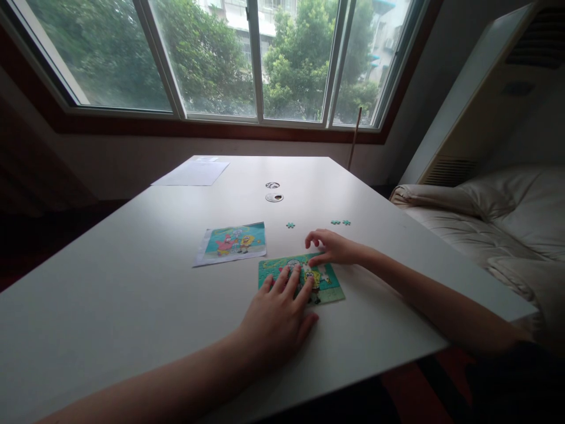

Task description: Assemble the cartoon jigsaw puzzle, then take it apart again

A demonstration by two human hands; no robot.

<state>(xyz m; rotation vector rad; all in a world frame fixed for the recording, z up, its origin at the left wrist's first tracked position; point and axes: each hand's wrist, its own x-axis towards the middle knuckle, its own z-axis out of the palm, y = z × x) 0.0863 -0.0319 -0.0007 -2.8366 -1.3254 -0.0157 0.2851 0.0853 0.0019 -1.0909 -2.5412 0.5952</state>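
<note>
A jigsaw puzzle [332,290] with a teal cartoon scene lies on the white table, its pieces mostly joined. My left hand [282,306] rests on its lower left part with the fingers spread, hiding some of the picture. Over the puzzle's upper right edge is my right hand [331,247], fingers curled and apart, with nothing visible between them. Beyond the hands lie a loose puzzle piece [290,225] and two more, a left one [335,222] and a right one [346,222]. A printed reference picture [236,241] of the same scene sits to the left.
The white table [132,282] reaches toward a window. White paper [192,173] lies at its far left corner. Two round cable-hole covers [274,198] are set in the middle. A pale padded sofa [485,212] stands to the right, and a thin stick [355,138] leans beyond the table.
</note>
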